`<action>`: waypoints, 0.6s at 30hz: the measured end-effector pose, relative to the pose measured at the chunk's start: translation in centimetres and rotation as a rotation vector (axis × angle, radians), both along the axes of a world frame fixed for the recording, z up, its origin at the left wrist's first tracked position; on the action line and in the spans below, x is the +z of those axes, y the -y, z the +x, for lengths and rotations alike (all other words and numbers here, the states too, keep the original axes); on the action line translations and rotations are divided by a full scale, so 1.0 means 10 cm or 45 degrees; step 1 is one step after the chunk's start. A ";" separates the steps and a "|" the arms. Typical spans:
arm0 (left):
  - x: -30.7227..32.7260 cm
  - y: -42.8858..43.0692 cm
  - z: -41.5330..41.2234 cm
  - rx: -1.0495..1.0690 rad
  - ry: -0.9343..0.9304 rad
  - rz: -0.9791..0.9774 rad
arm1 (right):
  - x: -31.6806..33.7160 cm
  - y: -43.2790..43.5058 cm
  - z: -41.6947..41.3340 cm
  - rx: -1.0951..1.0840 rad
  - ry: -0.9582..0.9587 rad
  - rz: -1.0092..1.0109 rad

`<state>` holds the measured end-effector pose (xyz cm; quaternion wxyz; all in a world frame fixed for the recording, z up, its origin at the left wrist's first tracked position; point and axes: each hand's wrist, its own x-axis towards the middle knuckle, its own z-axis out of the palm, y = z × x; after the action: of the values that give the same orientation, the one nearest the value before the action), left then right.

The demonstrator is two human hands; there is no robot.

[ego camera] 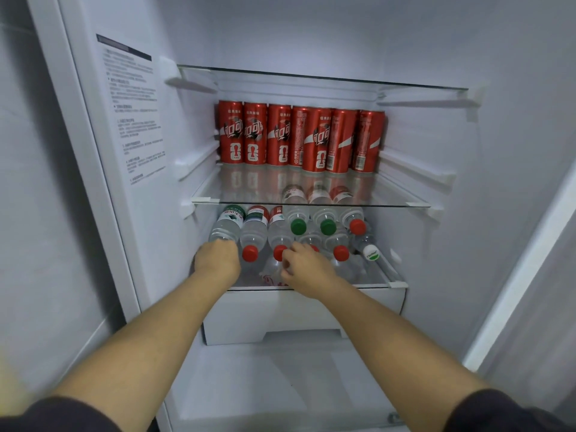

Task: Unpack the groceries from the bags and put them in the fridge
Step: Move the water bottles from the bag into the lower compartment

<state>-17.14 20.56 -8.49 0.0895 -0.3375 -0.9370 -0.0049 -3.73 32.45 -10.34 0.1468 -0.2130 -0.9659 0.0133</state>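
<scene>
Several clear water bottles (254,232) lie stacked on their sides on the fridge's lower glass shelf (399,284), red and green caps facing me. My left hand (218,258) is closed over the cap end of the leftmost bottle (226,227). My right hand (307,269) rests on the bottle caps in the middle of the bottom row, fingers curled around one bottle neck; the bottle under it is mostly hidden. Several red soda cans (300,137) stand upright in a row at the back of the middle glass shelf (311,204).
A white drawer (280,316) sits just below the bottle shelf. An upper glass shelf (324,77) holds nothing I can see. The fridge's left inner wall carries a printed label (134,110). The door frame (523,260) runs down the right side.
</scene>
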 end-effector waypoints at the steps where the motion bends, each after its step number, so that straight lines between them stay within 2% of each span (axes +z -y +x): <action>1: 0.00 0.00 0.00 0.003 0.011 -0.003 | -0.01 0.00 -0.03 -0.020 -0.005 0.000; 7: 0.07 0.01 0.08 0.035 0.054 -0.061 | -0.03 0.01 -0.01 0.013 -0.085 -0.041; 10: 0.13 0.00 0.17 0.029 -0.027 -0.057 | 0.06 -0.03 0.10 0.004 -0.162 0.047; 12: 0.18 -0.03 0.25 -0.112 -0.075 0.052 | 0.15 -0.10 0.19 -0.060 -0.240 0.101; 15: 0.26 -0.16 0.42 -0.448 -0.012 0.214 | 0.22 -0.25 0.38 -0.193 -0.331 0.153; 18: 0.33 -0.39 0.59 -0.592 0.008 0.271 | 0.24 -0.42 0.57 -0.326 -0.409 0.192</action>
<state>-11.19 24.51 -5.20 0.1182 -0.5325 -0.8287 -0.1252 2.01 36.69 -7.97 0.3148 -0.3176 -0.8934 -0.0441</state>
